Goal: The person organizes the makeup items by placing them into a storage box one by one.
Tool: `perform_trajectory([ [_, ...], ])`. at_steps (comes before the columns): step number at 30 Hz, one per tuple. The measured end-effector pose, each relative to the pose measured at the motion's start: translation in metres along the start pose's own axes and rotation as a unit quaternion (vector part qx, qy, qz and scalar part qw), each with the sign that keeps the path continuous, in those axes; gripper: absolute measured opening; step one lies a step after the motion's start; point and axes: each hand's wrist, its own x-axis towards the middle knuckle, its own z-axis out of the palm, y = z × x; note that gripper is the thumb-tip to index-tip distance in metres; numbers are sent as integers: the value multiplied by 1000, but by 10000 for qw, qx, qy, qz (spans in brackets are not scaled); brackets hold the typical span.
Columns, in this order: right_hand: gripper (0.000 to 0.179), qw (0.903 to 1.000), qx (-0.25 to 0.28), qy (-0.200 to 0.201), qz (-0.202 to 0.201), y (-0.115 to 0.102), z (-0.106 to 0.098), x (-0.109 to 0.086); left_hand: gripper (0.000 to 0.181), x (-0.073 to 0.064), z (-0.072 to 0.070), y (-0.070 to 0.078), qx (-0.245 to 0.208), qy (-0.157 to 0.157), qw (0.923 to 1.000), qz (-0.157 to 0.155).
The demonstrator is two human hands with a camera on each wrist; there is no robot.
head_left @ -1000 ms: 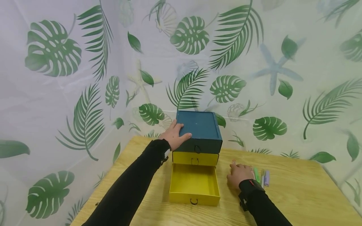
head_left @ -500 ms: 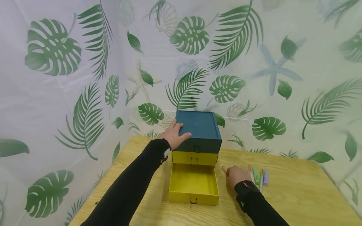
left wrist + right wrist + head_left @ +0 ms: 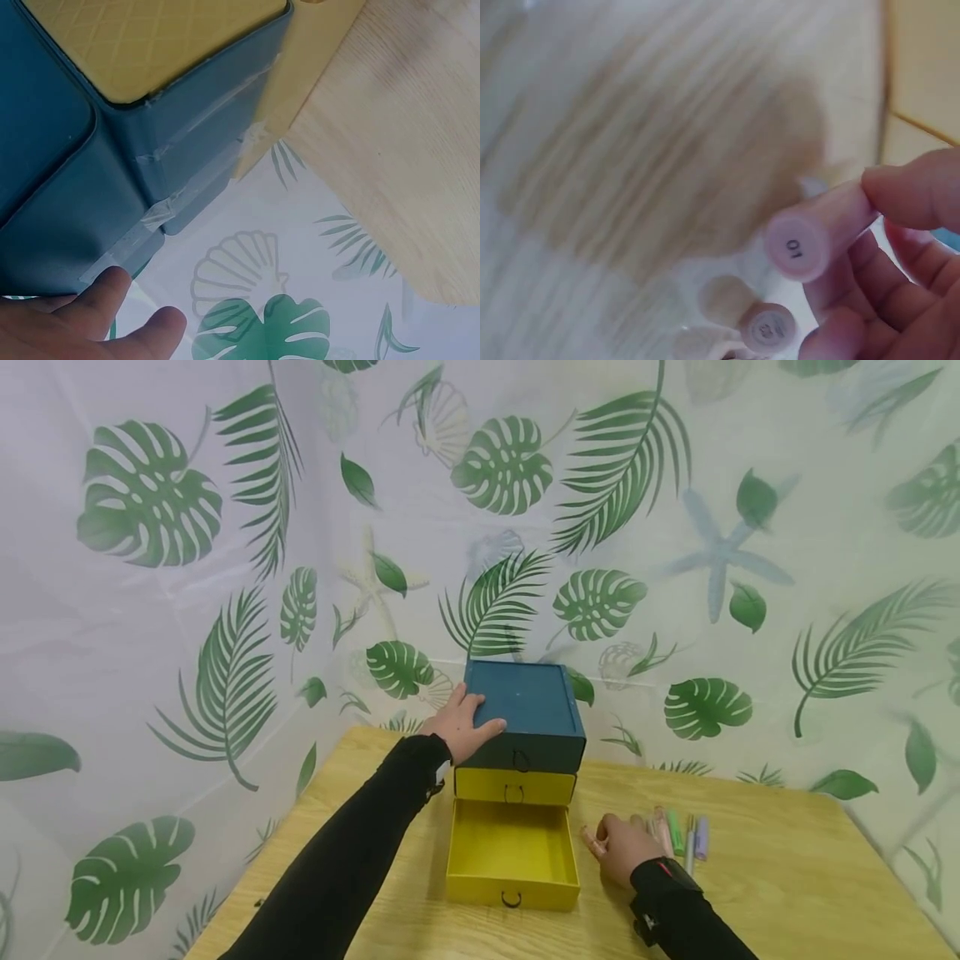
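A dark blue drawer box [image 3: 523,697] stands on the table with yellow drawers below its top one. Its lowest yellow drawer [image 3: 512,893] is pulled out, with bare yellow floor inside. My left hand [image 3: 461,727] rests at the box's top left edge, fingers extended along it; in the left wrist view two fingertips [image 3: 112,285] are by its taped side. To the right of the pulled-out drawer, my right hand [image 3: 628,847] pinches a pink lip gloss tube [image 3: 825,229] between thumb and fingers. The tube's end, marked 01, faces the right wrist camera.
Just right of my right hand lie another pink tube [image 3: 662,831], a green highlighter [image 3: 676,832], a slim silver pen [image 3: 690,843] and a purple highlighter [image 3: 702,837]. The wooden table [image 3: 780,877] meets a leaf-patterned curtain [image 3: 705,635] behind the box.
My right hand has moved left from beside the pens towards the pulled-out drawer, carrying the pink lip gloss tube. The left hand has stayed on the box. The head view has shifted slightly.
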Motion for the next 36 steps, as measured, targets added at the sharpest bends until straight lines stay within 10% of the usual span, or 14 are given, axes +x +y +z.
perform_trajectory([
  [15,10,9941,709,-304,-765,-41,-47,-25,74,2,0,-1,133,64,9999,31],
  [26,11,9756,798,-731,-1912,-86,-41,-24,73,2,2,-2,109,150,9998,-1],
  [36,9,9688,776,-1050,-2107,-96,-19,-13,74,0,3,-2,18,134,9999,-17],
])
